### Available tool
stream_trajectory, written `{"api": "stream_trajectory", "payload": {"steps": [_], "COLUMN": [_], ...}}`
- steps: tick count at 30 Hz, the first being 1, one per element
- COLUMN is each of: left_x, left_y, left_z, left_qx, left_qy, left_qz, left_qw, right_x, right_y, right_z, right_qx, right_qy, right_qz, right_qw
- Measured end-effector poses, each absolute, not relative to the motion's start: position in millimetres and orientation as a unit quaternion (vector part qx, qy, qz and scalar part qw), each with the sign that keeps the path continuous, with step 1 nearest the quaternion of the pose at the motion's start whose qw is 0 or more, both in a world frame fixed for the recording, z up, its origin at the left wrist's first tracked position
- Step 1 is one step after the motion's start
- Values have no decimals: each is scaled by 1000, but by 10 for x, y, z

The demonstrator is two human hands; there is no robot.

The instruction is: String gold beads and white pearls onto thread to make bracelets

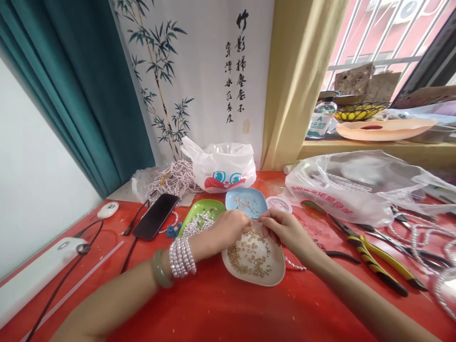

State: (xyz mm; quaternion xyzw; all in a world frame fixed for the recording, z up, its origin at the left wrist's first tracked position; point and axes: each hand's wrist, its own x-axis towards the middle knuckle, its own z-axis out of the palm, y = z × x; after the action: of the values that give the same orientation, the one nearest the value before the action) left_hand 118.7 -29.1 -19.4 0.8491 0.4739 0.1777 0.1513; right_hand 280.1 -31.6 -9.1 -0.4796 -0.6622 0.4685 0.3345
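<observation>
My left hand [231,227] and my right hand [284,228] meet fingertip to fingertip above a beige dish [276,270] full of small gold beads [249,254]. Both hands are pinched closed on something too small to make out. A string of pearls [295,265] trails from under my right wrist. Pearl bracelets [181,256] and a jade bangle [159,270] sit on my left wrist. Just behind the hands lie a blue dish [238,195] with small gold parts and a green dish [199,211] holding pearls.
A black phone [156,216] with cables lies left on the red table [221,308]. Yellow-handled pliers [377,259] and other tools lie right, near plastic bags [356,190] and pearl strands [423,232]. A white bag [221,166] stands at the back.
</observation>
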Motion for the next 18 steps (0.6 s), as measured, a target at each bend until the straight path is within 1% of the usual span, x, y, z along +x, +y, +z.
{"api": "stream_trajectory", "payload": {"steps": [10, 13, 18], "left_x": [1309, 1337, 1305], "left_y": [-276, -278, -250], "left_z": [-262, -284, -284], "left_qx": [886, 886, 861], "left_qy": [443, 445, 479], "left_qz": [115, 107, 136], "left_qw": [73, 75, 100], "right_x": [2860, 2873, 2883], "right_y": [-266, -256, -261], "right_z": [-150, -162, -198], "right_qx": [-470, -463, -450], "right_qy": [-638, -636, -637], "right_qz": [486, 490, 489], "right_qw": [368, 375, 391]}}
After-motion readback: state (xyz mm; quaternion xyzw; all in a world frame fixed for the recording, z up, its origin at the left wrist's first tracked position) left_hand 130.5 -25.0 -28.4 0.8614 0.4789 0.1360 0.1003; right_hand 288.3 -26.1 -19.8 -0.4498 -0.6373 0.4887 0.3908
